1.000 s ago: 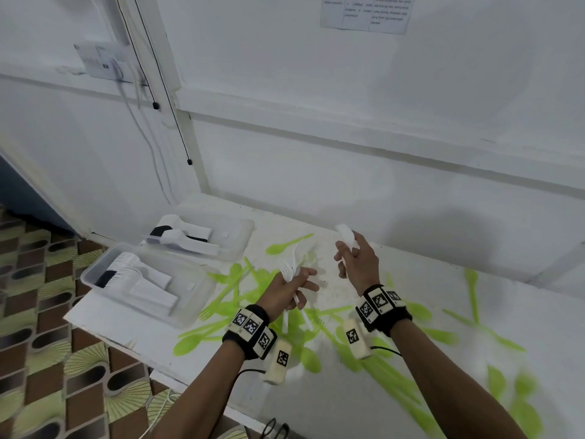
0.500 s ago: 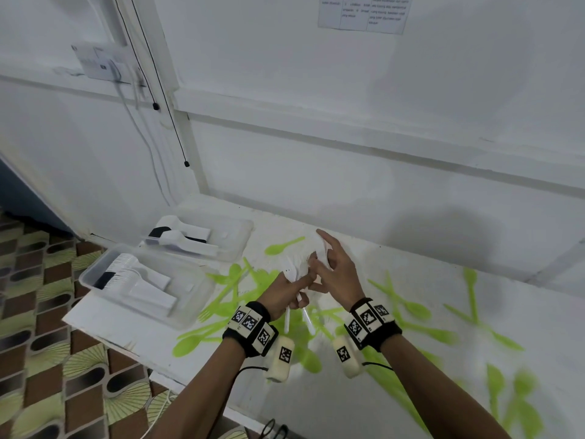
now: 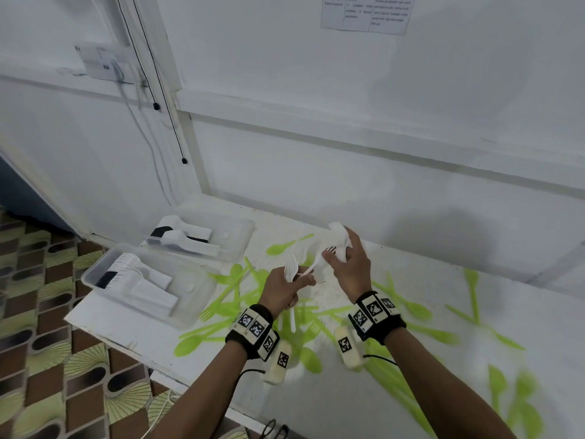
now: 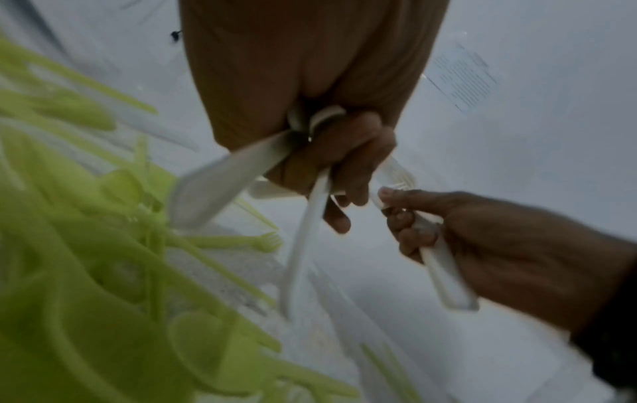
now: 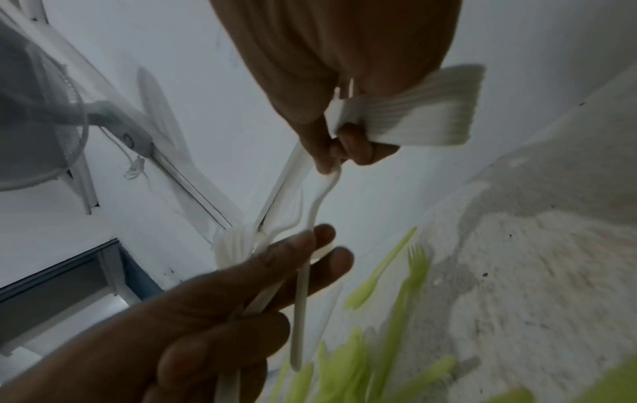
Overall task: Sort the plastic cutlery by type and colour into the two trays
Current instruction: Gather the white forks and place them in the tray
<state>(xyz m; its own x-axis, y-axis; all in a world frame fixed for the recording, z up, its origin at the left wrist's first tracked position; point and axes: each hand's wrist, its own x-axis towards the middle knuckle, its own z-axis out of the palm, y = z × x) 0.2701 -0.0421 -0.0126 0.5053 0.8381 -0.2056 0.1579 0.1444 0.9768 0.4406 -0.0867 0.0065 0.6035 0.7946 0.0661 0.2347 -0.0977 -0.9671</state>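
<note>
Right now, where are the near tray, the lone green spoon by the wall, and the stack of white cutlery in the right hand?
near tray (image 3: pixel 95 282), head view, on its left rim.
green spoon (image 3: pixel 278 249), head view, on its bowl.
white stack (image 5: pixel 424 109), right wrist view, on the fanned ends beyond the right hand (image 5: pixel 331 60).

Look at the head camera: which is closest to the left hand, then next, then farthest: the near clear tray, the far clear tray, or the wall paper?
From the left hand:
1. Near clear plastic tray, leftward.
2. Far clear plastic tray, behind it.
3. Printed paper sheet, high on the wall.
</note>
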